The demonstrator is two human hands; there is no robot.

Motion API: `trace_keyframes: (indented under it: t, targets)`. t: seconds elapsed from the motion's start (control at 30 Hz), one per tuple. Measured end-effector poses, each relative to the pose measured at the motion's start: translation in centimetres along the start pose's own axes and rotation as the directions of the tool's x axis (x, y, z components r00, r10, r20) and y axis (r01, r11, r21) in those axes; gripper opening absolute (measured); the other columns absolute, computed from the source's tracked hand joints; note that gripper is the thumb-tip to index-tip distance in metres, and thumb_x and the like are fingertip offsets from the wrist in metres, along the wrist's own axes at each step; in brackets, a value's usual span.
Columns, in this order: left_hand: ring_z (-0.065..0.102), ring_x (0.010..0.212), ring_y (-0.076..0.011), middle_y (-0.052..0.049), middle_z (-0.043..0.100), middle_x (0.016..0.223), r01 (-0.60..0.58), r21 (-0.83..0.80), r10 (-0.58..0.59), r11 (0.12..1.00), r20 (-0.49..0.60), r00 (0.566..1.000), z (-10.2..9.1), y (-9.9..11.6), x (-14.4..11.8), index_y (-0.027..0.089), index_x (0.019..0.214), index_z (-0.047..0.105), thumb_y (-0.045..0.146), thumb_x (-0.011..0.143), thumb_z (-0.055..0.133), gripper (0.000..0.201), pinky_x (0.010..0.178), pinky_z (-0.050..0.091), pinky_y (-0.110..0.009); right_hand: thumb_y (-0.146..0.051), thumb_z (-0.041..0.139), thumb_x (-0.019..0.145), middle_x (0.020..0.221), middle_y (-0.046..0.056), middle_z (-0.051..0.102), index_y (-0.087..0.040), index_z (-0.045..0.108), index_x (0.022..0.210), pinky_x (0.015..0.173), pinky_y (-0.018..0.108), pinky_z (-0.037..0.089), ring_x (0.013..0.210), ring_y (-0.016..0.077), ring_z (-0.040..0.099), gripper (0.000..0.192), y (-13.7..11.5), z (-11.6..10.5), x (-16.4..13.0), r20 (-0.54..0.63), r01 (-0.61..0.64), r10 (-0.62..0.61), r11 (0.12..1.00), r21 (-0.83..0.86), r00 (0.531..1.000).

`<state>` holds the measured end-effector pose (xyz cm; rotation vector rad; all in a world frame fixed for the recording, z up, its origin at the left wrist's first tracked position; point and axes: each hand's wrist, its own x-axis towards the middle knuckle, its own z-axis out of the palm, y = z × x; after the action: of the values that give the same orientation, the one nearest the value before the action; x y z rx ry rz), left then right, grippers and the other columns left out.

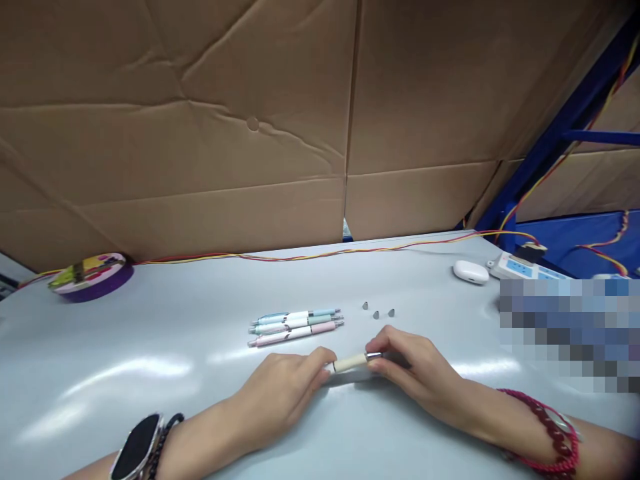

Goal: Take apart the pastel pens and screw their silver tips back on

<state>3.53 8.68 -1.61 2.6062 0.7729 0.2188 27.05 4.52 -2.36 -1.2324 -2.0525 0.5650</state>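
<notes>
Carefully, both hands are pinching the cream pen: left hand steadying the barrel, right hand twisting the metal tip straight.

The surface is a pale grey, glossy table backed by cardboard sheets. At centre lie three pens side by side, parallel and touching or nearly so: blue farthest, green in the middle, pink nearest. Just right of them sit three small grey cone-shaped tips, close together but apart. At far left stands a purple round tin. A twisted red-and-yellow cable runs along the far edge. At far right rest a white earbud case and, just beside it, a white power strip.
</notes>
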Motion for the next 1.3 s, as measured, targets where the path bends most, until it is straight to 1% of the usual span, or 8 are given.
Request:
trace_keyframes:
  t: [0.1, 0.4, 0.57, 0.73, 0.87, 1.07, 1.2, 1.3]
  targets:
    - [0.050, 0.054, -0.0154, 0.003, 0.056, 0.066, -0.010, 0.014, 0.010, 1.000, 0.003, 1.000, 0.0, 0.1, 0.0, 0.023, 0.101, 0.042, 0.030, 0.098, 0.012, 0.031, 0.050, 0.033, -0.023, -0.027, 0.045, 0.091, 0.070, 0.000, 0.060, -0.019, 0.051, 0.080, 0.054, 0.021, 0.043, 0.060, 0.0118, 0.055, 0.014, -0.1, -0.1, 0.0, 0.033, -0.015, 0.016, 1.000, -0.022, 0.999]
    - [0.053, 0.056, -0.0158, 0.001, 0.059, 0.070, -0.024, 0.029, 0.023, 0.999, 0.025, 0.999, 0.0, 0.0, 0.1, 0.021, 0.101, 0.044, 0.030, 0.097, 0.010, 0.035, 0.052, 0.037, -0.023, -0.034, 0.032, 0.096, 0.071, 0.002, 0.057, -0.018, 0.051, 0.084, 0.058, 0.024, 0.040, 0.061, 0.0136, 0.049, 0.028, 0.0, -0.4, 0.0, 0.067, 0.125, -0.117, 0.985, -0.123, 0.991]
    - [0.056, 0.060, -0.0166, -0.001, 0.061, 0.075, -0.015, 0.047, 0.013, 0.999, 0.036, 0.999, 0.0, 0.2, 0.0, 0.021, 0.101, 0.043, 0.029, 0.097, 0.012, 0.033, 0.054, 0.039, -0.024, -0.038, 0.026, 0.097, 0.059, 0.001, 0.050, -0.019, 0.047, 0.065, 0.052, 0.024, 0.037, 0.053, 0.0129, 0.044, 0.043, 0.3, -0.3, 0.2, 0.116, 0.106, -0.087, 0.979, -0.173, 0.989]
    - [0.054, 0.054, -0.0153, 0.001, 0.059, 0.069, -0.014, 0.067, 0.014, 0.998, 0.005, 1.000, 0.1, 0.1, 0.0, 0.021, 0.101, 0.042, 0.028, 0.098, 0.012, 0.031, 0.049, 0.035, -0.022, -0.031, 0.036, 0.096, 0.069, 0.002, 0.057, -0.019, 0.057, 0.082, 0.057, 0.022, 0.043, 0.061, 0.0123, 0.053, 0.028, 0.4, -0.5, 0.1, 0.053, 0.113, -0.109, 0.991, -0.078, 0.993]
    - [0.053, 0.053, -0.0154, 0.002, 0.058, 0.067, -0.021, 0.060, 0.021, 0.998, 0.010, 1.000, 0.0, 0.0, 0.0, 0.021, 0.102, 0.042, 0.028, 0.098, 0.010, 0.033, 0.049, 0.034, -0.023, -0.019, 0.045, 0.093, 0.079, 0.002, 0.063, -0.020, 0.058, 0.102, 0.062, 0.022, 0.045, 0.069, 0.0127, 0.057, 0.016, 0.7, -0.7, -0.1, 0.007, 0.241, -0.241, 0.969, -0.060, 0.970]
    - [0.052, 0.051, -0.0153, 0.002, 0.057, 0.065, -0.030, 0.094, 0.029, 0.995, 0.019, 0.999, 0.1, 0.0, 0.0, 0.020, 0.103, 0.042, 0.028, 0.098, 0.009, 0.034, 0.047, 0.033, -0.023, -0.025, 0.047, 0.093, 0.078, 0.003, 0.064, -0.018, 0.060, 0.095, 0.062, 0.022, 0.045, 0.068, 0.0123, 0.057, 0.014, 0.9, -0.7, 0.0, 0.022, 0.222, -0.221, 0.974, -0.048, 0.975]
    - [0.054, 0.055, -0.0158, 0.001, 0.059, 0.068, -0.052, 0.115, 0.047, 0.992, 0.042, 0.998, 0.3, -0.1, -0.1, 0.021, 0.100, 0.044, 0.027, 0.098, 0.012, 0.033, 0.050, 0.035, -0.023, -0.032, 0.033, 0.097, 0.065, 0.003, 0.058, -0.017, 0.060, 0.081, 0.057, 0.024, 0.040, 0.059, 0.0133, 0.050, 0.035, 0.8, -0.9, 0.2, 0.128, 0.269, -0.251, 0.951, -0.154, 0.960]
    - [0.057, 0.060, -0.0162, 0.000, 0.061, 0.073, -0.039, 0.087, 0.035, 0.995, 0.039, 0.999, 0.3, -0.1, -0.1, 0.020, 0.103, 0.043, 0.027, 0.098, 0.012, 0.032, 0.054, 0.038, -0.023, -0.041, 0.034, 0.096, 0.072, 0.005, 0.060, -0.016, 0.058, 0.096, 0.060, 0.027, 0.040, 0.064, 0.0156, 0.052, 0.034, 0.7, -1.0, 0.3, 0.139, 0.307, -0.280, 0.923, -0.233, 0.950]
